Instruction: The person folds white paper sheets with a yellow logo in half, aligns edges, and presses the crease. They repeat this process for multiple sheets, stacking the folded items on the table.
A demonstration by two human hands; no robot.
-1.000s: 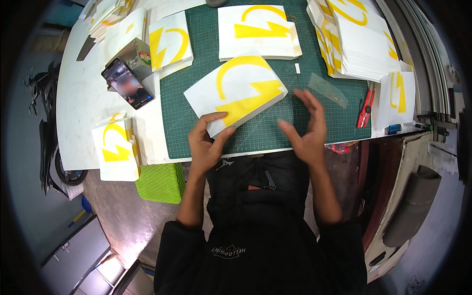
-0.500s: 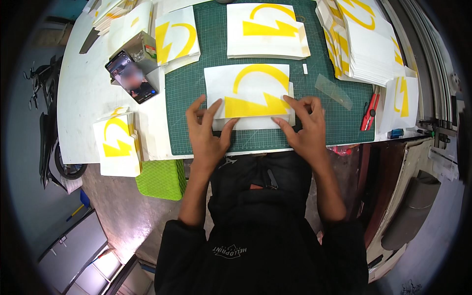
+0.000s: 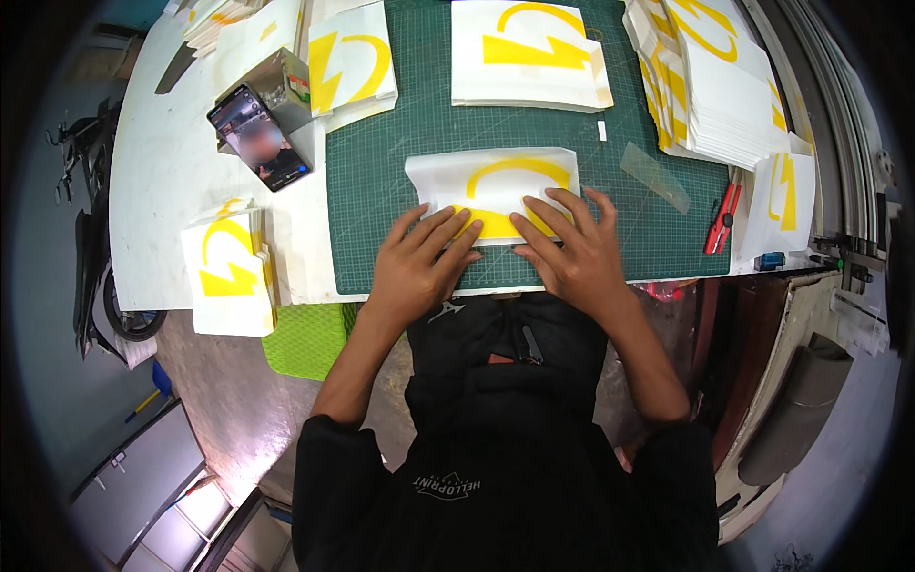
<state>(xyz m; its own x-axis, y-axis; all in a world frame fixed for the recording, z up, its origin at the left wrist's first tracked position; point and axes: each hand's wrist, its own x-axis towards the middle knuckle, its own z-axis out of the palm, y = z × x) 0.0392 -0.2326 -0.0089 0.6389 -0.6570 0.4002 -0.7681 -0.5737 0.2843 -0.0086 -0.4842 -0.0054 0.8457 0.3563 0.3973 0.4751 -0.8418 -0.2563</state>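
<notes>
A white paper sheet with a yellow printed design (image 3: 519, 176), folded along its near side, lies in front of me on a green cutting mat (image 3: 381, 191). Its far part bows upward off the mat. My left hand (image 3: 419, 262) rests on the left of the fold, fingers stretched out over the yellow print. On the right of the same fold, my right hand (image 3: 577, 253) lies with its fingers spread. Both thumbs sit at the near edge. The lower part of the design is hidden under my fingers.
Beyond it lie another printed paper piece (image 3: 529, 81) and a stack of folded papers (image 3: 734, 114). A red cutter (image 3: 724, 219) and a clear strip (image 3: 656, 177) are at right. A phone (image 3: 259, 138) leans on a box at left, near a smaller paper stack (image 3: 229, 276).
My hands have gone from holding the near edge by fingers and thumbs to lying flat on the fold. The sheet has come nearer, and its far part now curls up.
</notes>
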